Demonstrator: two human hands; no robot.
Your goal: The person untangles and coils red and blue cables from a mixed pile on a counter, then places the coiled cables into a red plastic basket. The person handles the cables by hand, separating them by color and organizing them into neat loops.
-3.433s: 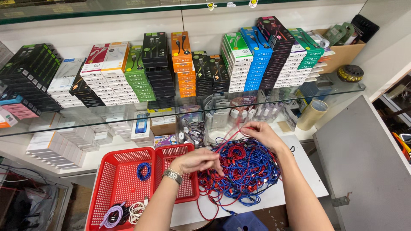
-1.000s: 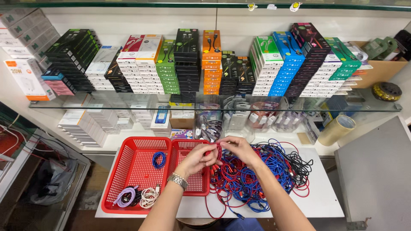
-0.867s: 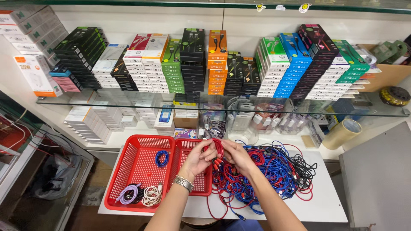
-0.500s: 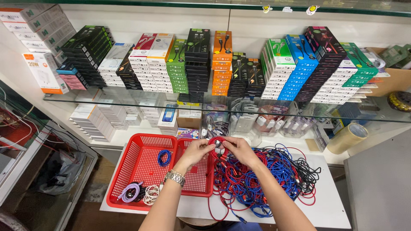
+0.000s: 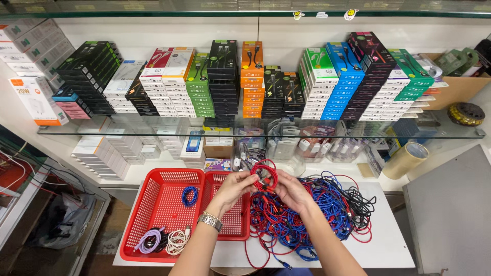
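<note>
Both of your hands hold one red cable point(image 5: 265, 176), wound into a small loop above the tangled pile of red, blue and black cables point(image 5: 312, 214). Your left hand point(image 5: 234, 188) and right hand point(image 5: 292, 191) pinch the loop's lower edge with closed fingers, just right of the red baskets point(image 5: 153, 204) on the white table point(image 5: 388, 245).

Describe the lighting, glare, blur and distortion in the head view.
Head view: bright, even light with soft shadows; faint reflections on the glass shelf; wide-angle bending tilts the box stacks outward at the edges; the left hand, right hand and red cable coil are sharp, without motion blur.
</note>
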